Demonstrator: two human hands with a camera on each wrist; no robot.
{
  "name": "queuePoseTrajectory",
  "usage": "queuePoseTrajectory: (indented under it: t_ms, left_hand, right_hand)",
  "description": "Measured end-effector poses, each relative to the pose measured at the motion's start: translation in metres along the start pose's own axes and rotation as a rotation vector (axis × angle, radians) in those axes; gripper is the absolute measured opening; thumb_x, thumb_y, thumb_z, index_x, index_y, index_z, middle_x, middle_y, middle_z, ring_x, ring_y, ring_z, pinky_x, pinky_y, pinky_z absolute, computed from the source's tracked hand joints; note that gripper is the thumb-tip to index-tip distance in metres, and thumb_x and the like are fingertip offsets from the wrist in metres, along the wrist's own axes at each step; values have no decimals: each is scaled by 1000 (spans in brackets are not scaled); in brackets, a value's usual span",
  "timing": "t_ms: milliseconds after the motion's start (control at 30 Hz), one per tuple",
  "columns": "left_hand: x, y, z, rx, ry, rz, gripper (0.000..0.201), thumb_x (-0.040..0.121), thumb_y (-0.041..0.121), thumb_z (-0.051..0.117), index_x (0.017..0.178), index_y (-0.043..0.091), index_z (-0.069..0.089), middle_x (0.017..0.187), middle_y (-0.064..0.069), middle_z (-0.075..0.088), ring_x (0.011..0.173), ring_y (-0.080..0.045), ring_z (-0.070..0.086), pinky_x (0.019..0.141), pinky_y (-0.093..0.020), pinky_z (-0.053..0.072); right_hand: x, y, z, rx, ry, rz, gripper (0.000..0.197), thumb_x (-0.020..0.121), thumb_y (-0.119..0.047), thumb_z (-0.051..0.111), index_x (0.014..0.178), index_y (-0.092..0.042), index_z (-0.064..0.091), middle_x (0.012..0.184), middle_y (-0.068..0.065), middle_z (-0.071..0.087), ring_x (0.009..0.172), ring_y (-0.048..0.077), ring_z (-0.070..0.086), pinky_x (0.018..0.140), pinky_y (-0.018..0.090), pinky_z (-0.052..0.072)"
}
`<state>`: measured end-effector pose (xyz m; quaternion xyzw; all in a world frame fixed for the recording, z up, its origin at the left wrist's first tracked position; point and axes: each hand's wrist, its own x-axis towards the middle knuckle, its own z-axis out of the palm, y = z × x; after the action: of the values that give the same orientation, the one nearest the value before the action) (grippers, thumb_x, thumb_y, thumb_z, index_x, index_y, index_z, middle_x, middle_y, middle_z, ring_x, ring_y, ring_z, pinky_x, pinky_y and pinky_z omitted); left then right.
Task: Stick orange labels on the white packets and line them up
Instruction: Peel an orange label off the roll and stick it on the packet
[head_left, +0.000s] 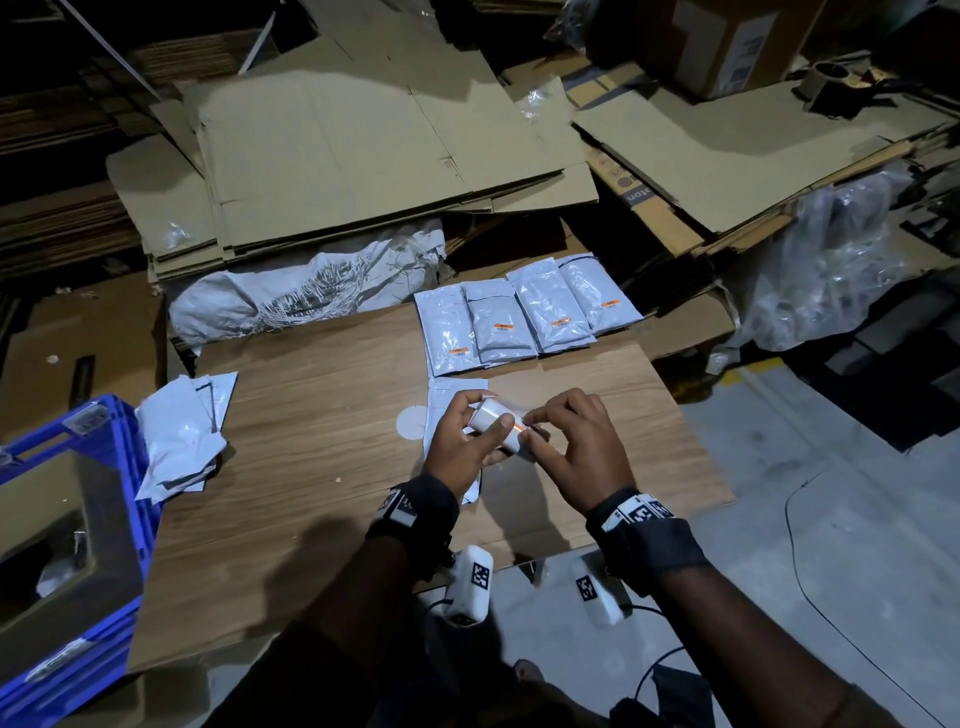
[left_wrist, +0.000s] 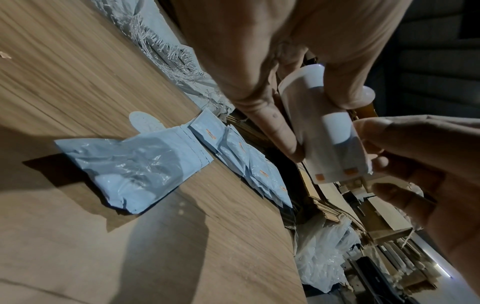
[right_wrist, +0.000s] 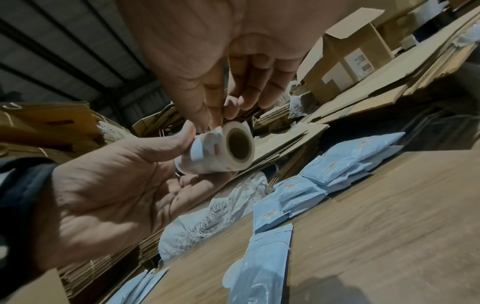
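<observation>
The left hand (head_left: 460, 441) is wrapped round a small label roll (head_left: 497, 427), thumb on top and fingers underneath, holding it up off the wooden board (head_left: 322, 431). The right hand (head_left: 571, 452) pinches narrowly at the roll's near end, thumb and forefinger closed on a scrap at the edge; whether that scrap is an orange label (left_wrist: 350, 171) or bare backing is hard to make out, since the fingertips cover it. Two orange labels show on the loose strip in the left wrist view, and the roll's cardboard core (right_wrist: 237, 147) shows in the right wrist view. Straight below the roll lies one unlabelled white packet (head_left: 447, 400), mostly hidden by both hands, with a round white disc (head_left: 410, 422) poking out at its left edge. Beyond the roll, along the board's far edge, four labelled packets (head_left: 524, 314) lie side by side, overlapping a little, each with one orange label. Left of the roll, at the board's left edge, sits a loose heap of white packets (head_left: 179, 431); their number cannot be counted. A blue crate (head_left: 78, 519) stands just past that heap, cut off by the frame. Between the heap and the roll the board shows bare wood, as it does right of the hands up to the board's right edge. Flattened cartons (head_left: 363, 145) pile up behind the row.
</observation>
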<state>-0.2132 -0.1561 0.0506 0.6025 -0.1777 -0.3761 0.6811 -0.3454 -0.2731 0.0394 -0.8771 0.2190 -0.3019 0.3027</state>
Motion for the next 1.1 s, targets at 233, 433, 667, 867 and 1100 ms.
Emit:
queuePoseTrajectory:
  t_ms: [233, 433, 667, 867, 1100]
  left_hand:
    - [3, -10, -2, -9, 13, 10, 33, 91, 8, 74, 117, 9, 54, 124, -23, 60, 107, -34, 70, 78, -37, 61]
    - [4, -16, -5, -33, 31, 10, 26, 91, 17, 77, 108, 11, 58, 129, -27, 56, 117, -39, 65, 76, -36, 61]
    - [5, -20, -2, 9, 80, 28, 35, 88, 22, 80, 100, 2, 54, 128, -34, 49, 117, -41, 62, 71, -34, 61]
    - [5, -26, -4, 23, 78, 0, 33, 85, 30, 82, 95, 11, 57, 130, -27, 49, 127, -44, 55, 75, -40, 63]
    - [-1, -21, -3, 9, 83, 7, 32, 93, 18, 75, 101, -2, 51, 122, -31, 51, 111, -41, 66, 79, -46, 63]
  right_hand:
    - [-1, -12, 2, -134, 43, 40, 9, 89, -34, 71, 93, -27, 67, 92, -10, 54, 89, 17, 58, 63, 38, 50]
    - [-4, -16, 6, -263, 53, -10, 12, 92, -35, 66, 89, -24, 64, 92, -6, 56, 89, 21, 58, 52, 39, 49]
    - [-2, -17, 11, -298, 84, -32, 17, 92, -30, 71, 81, -20, 62, 89, -3, 56, 87, 23, 56, 48, 41, 47]
    - [-7, -10, 17, -314, 69, -28, 15, 91, -28, 69, 82, -17, 65, 87, 0, 56, 82, 24, 57, 46, 40, 47]
    - [-10, -2, 10, -135, 94, -42, 13, 90, -25, 60, 89, -15, 69, 88, -2, 63, 81, 23, 57, 65, 38, 48]
